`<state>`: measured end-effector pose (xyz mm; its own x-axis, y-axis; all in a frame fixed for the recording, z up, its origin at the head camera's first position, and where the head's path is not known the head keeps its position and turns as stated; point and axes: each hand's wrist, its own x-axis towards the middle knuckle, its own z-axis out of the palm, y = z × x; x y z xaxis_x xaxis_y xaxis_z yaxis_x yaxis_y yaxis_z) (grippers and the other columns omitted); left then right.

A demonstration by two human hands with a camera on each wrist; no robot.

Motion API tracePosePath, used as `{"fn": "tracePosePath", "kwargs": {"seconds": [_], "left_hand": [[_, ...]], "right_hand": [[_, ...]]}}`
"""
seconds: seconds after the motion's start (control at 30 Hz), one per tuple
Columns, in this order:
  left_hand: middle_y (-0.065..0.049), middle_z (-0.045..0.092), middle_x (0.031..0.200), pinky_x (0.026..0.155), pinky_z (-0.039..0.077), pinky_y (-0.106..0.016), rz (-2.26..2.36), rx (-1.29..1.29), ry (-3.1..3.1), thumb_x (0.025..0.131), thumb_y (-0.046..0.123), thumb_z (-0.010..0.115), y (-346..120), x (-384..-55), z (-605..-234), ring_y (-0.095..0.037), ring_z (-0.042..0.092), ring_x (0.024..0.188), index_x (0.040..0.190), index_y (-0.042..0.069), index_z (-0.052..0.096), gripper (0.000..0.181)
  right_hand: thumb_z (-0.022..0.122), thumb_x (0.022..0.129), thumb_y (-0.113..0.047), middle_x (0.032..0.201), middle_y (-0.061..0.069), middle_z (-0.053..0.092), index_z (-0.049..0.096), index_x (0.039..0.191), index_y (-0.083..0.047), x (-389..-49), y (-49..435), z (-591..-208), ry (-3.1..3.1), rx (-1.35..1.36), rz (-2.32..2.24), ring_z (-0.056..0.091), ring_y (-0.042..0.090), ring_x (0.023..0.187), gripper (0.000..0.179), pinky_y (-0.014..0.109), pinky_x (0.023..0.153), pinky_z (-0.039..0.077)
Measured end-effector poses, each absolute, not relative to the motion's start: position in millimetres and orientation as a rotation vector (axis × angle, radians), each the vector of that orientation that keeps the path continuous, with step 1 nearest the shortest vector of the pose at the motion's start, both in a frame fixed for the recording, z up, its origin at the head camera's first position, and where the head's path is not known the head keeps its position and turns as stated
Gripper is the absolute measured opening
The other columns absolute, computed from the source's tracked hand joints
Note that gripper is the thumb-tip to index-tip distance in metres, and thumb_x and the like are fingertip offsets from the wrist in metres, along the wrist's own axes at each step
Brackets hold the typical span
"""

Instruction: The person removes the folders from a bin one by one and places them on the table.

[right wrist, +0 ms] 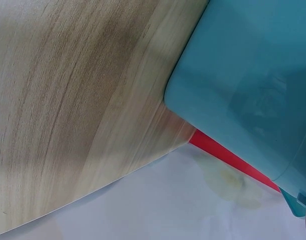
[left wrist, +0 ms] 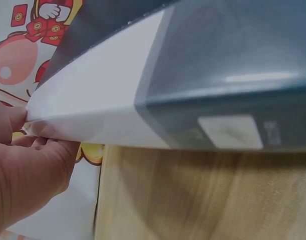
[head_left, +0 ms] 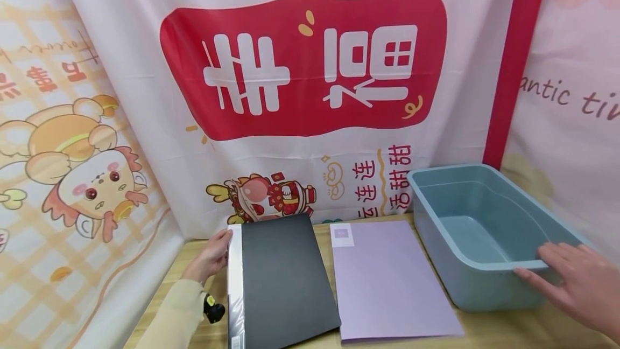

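My left hand [head_left: 213,257] pinches a black folder [head_left: 286,279] by the far end of its spine, at the upper left corner. In the left wrist view, thumb and fingers hold that corner, and the folder's spine side [left wrist: 223,127] is raised over the wood. A clear-covered white strip runs along the spine. My right hand [head_left: 576,279] grips the near right rim of a blue-green plastic bin [head_left: 489,290], fingers over the edge and thumb outside. Only a sliver of that hand shows in the right wrist view, beside the bin's wall [right wrist: 233,65].
A lilac folder [head_left: 392,279] with a white label lies flat between the black folder and the bin. Everything rests on a wooden table [head_left: 191,252]. Printed cloth [head_left: 300,123] hangs behind and at both sides. A black wristband [head_left: 213,308] circles the left wrist.
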<state>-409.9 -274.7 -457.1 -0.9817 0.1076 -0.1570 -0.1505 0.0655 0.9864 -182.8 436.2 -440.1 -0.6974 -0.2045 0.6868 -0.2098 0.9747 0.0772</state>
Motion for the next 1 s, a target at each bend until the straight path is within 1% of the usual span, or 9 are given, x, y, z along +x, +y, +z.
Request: {"fn": "tracePosePath", "kwargs": {"seconds": [0.2, 0.3, 0.43, 0.53, 0.67, 0.73, 0.83, 0.9, 1.0], "left_hand": [[-0.001, 0.063, 0.091, 0.068, 0.055, -0.028, 2.001, -0.084, 2.184, 0.114, 0.026, 0.029, -274.5, -413.7, -453.9, -0.011, 0.062, 0.078, 0.15, -0.003, 0.028, 0.046], [-0.002, 0.063, 0.098, 0.072, 0.055, -0.027, 1.982, -0.073, 2.21, 0.114, 0.025, 0.029, -275.0, -414.8, -453.0, -0.01, 0.063, 0.083, 0.155, -0.004, 0.023, 0.051], [-0.002, 0.064, 0.102, 0.073, 0.055, -0.027, 1.978, -0.077, 2.241, 0.113, 0.024, 0.03, -273.6, -415.8, -453.8, -0.01, 0.064, 0.085, 0.157, -0.005, 0.021, 0.053], [0.0, 0.065, 0.094, 0.069, 0.055, -0.026, 1.987, -0.113, 2.259, 0.113, 0.023, 0.033, -269.3, -416.5, -457.0, -0.009, 0.064, 0.08, 0.152, -0.005, 0.03, 0.048], [0.0, 0.062, 0.086, 0.062, 0.052, -0.027, 1.939, -0.178, 2.341, 0.112, 0.024, 0.039, -259.2, -417.0, -461.4, -0.011, 0.06, 0.071, 0.141, -0.004, 0.041, 0.04], [-0.004, 0.06, 0.088, 0.06, 0.051, -0.029, 1.875, -0.202, 2.405, 0.111, 0.025, 0.04, -253.1, -417.0, -462.6, -0.013, 0.059, 0.071, 0.137, -0.004, 0.043, 0.039], [-0.015, 0.059, 0.1, 0.063, 0.054, -0.032, 1.763, -0.196, 2.504, 0.109, 0.024, 0.042, -244.4, -417.4, -463.2, -0.018, 0.06, 0.076, 0.136, -0.005, 0.043, 0.04], [-0.023, 0.058, 0.109, 0.067, 0.056, -0.035, 1.708, -0.169, 2.551, 0.108, 0.021, 0.044, -239.9, -417.8, -463.3, -0.021, 0.062, 0.082, 0.139, -0.009, 0.041, 0.043], [-0.031, 0.057, 0.117, 0.072, 0.059, -0.037, 1.638, -0.14, 2.617, 0.105, 0.014, 0.05, -235.2, -418.6, -463.8, -0.024, 0.064, 0.087, 0.141, -0.016, 0.038, 0.049]], "right_hand": [[0.078, 0.078, -0.06, 0.068, -0.013, 0.041, 0.043, 0.073, -0.023, -183.3, 436.1, -440.0, -2.342, 0.311, -0.008, 0.034, 0.006, 0.06, 0.052, 0.036, 0.055, 0.033], [0.078, 0.078, -0.061, 0.066, -0.013, 0.038, 0.041, 0.071, -0.023, -183.7, 436.4, -439.6, -2.319, 0.326, -0.016, 0.032, 0.006, 0.059, 0.054, 0.037, 0.055, 0.033], [0.078, 0.077, -0.063, 0.065, -0.014, 0.035, 0.039, 0.071, -0.023, -184.1, 437.2, -440.1, -2.301, 0.332, -0.019, 0.03, 0.005, 0.058, 0.055, 0.037, 0.055, 0.033], [0.077, 0.078, -0.062, 0.064, -0.014, 0.032, 0.038, 0.071, -0.023, -184.3, 437.9, -441.4, -2.309, 0.324, -0.02, 0.026, 0.003, 0.058, 0.056, 0.034, 0.055, 0.029], [0.078, 0.077, -0.062, 0.064, -0.014, 0.028, 0.037, 0.071, -0.023, -184.4, 438.7, -442.7, -2.307, 0.326, -0.014, 0.022, 0.002, 0.057, 0.057, 0.032, 0.055, 0.026], [0.078, 0.077, -0.061, 0.064, -0.014, 0.027, 0.037, 0.072, -0.023, -184.0, 438.8, -443.2, -2.301, 0.333, -0.007, 0.022, 0.001, 0.057, 0.056, 0.031, 0.055, 0.026], [0.078, 0.077, -0.061, 0.065, -0.014, 0.026, 0.037, 0.072, -0.023, -183.4, 438.5, -443.1, -2.296, 0.338, -0.005, 0.022, 0.001, 0.057, 0.056, 0.03, 0.055, 0.025], [0.078, 0.078, -0.061, 0.065, -0.014, 0.025, 0.037, 0.072, -0.023, -183.1, 438.2, -442.6, -2.298, 0.336, -0.004, 0.021, 0.001, 0.057, 0.057, 0.03, 0.055, 0.024], [0.079, 0.078, -0.06, 0.065, -0.014, 0.025, 0.036, 0.072, -0.023, -183.2, 437.9, -442.0, -2.301, 0.332, -0.006, 0.021, 0.001, 0.057, 0.057, 0.029, 0.055, 0.023]]}}
